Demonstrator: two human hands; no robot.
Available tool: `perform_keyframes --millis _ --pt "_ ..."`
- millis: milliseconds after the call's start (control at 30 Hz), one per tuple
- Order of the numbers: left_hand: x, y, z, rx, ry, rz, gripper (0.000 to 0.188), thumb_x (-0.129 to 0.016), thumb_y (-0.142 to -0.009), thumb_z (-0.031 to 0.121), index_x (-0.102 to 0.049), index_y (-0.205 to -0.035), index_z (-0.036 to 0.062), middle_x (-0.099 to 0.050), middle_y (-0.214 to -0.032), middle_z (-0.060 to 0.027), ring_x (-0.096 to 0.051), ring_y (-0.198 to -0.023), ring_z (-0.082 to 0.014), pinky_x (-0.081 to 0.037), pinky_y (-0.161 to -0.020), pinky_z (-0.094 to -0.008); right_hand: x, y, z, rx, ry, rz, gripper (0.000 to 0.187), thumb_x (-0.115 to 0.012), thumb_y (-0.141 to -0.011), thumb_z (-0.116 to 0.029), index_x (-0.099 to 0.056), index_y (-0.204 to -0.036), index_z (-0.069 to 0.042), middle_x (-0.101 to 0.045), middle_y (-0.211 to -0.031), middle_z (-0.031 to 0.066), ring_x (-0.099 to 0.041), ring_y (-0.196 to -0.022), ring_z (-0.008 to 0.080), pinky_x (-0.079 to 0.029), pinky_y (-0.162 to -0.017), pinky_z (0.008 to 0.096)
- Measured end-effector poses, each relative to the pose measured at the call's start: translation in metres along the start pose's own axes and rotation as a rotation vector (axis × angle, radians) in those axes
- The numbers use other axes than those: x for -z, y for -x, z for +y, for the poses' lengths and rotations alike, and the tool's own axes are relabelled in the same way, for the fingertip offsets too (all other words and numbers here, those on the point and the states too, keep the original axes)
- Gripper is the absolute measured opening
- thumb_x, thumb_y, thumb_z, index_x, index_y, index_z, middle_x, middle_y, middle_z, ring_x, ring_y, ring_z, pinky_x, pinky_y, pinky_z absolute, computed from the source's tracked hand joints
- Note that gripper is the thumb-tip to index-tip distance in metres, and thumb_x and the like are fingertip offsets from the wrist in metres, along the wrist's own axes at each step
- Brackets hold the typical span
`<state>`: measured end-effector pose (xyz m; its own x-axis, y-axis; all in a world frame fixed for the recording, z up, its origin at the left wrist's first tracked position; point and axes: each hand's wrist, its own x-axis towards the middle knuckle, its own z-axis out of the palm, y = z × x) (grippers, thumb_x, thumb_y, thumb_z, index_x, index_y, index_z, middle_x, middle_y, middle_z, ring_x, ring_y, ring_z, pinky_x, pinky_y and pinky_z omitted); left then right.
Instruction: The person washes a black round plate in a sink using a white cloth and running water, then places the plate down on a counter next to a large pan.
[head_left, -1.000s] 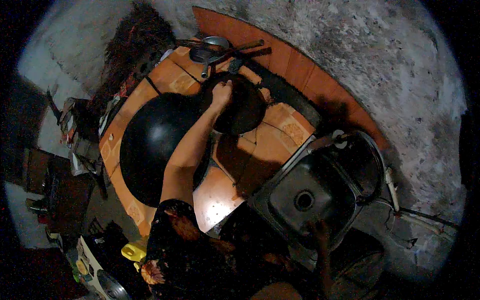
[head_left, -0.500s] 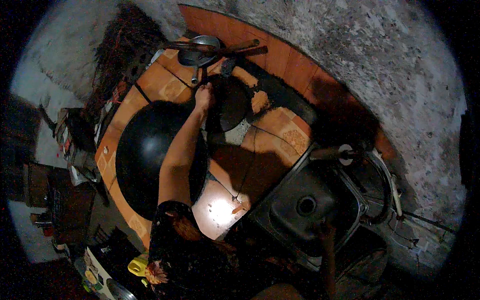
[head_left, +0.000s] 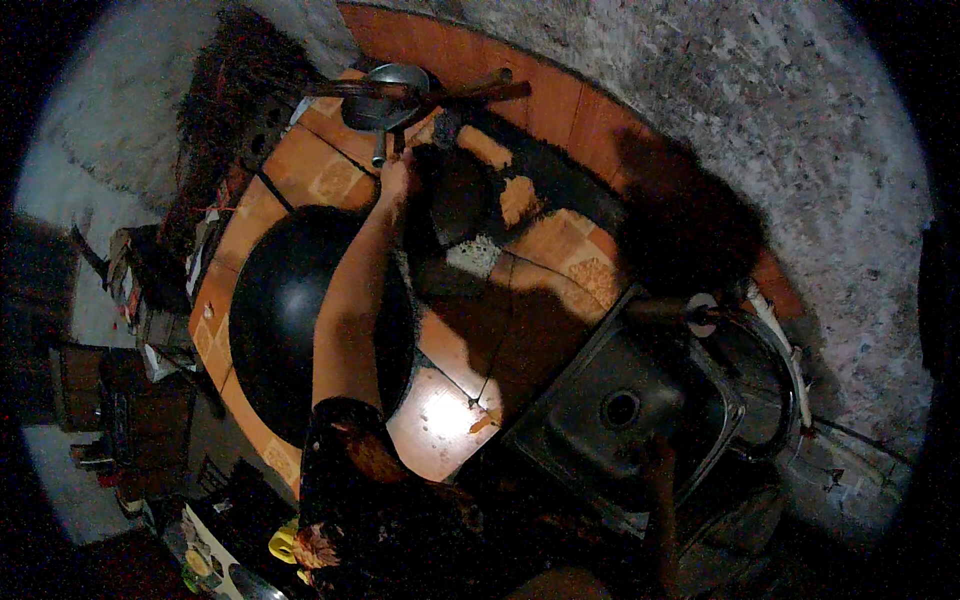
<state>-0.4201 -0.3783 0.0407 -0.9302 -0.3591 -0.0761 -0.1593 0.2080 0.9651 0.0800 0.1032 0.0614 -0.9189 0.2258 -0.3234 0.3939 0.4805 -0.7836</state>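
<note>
My left arm reaches across a large black wok (head_left: 278, 290) set in a tiled counter (head_left: 440, 410). Beyond the wok's far rim, my left hand (head_left: 397, 178) has its fingers closed beside the handle ends of metal cookware (head_left: 383, 122). What it grips, if anything, is too dark to make out. A dark round shape (head_left: 458, 200) lies just right of that hand; I cannot tell whether it is a pan or an opening. My right hand (head_left: 657, 462) hangs in shadow over the metal sink (head_left: 560, 405), its fingers unclear.
Long brown sticks or handles (head_left: 470, 92) lie across the cookware at the back. A brush-like bundle (head_left: 240, 110) leans at the far left. The tap hose (head_left: 795, 390) curves right of the sink. Something yellow (head_left: 284, 543) sits at lower left. A rough wall (head_left: 800, 130) rises behind.
My left hand has moved slightly farther away, closer to the cookware handles. The whole view has shifted a little. My right arm stays over the sink.
</note>
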Motion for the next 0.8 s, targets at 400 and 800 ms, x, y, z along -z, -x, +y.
perform_keyframes --millis 400,800 --pt "0.008 -0.053 -0.032 -0.813 -1.12 -0.121 0.027 -0.054 -0.082 0.017 -0.054 -0.102 -0.0011 -0.055 -0.059 -0.0073 -0.052 -0.051 -0.0201 -0.042 -0.046 -0.0349 -0.006 -0.003 0.016 -0.066 -0.181 -0.008 0.019 -0.064 -0.083 -0.013 -0.059 -0.093 0.002 -0.061 -0.077 0.0081 -0.058 -0.071 0.0167 -0.047 -0.063 0.0332" --pt "0.001 -0.031 -0.015 -0.135 -0.46 -0.246 0.029 -0.043 -0.091 0.024 -0.054 -0.071 0.0056 -0.047 -0.054 -0.005 -0.045 -0.045 -0.0196 -0.036 -0.041 -0.0334 -0.012 -0.003 0.017 -0.123 -0.135 0.023 0.026 -0.063 -0.084 -0.015 -0.056 -0.104 -0.001 -0.059 -0.075 0.0069 -0.056 -0.065 0.013 -0.046 -0.058 0.0295"
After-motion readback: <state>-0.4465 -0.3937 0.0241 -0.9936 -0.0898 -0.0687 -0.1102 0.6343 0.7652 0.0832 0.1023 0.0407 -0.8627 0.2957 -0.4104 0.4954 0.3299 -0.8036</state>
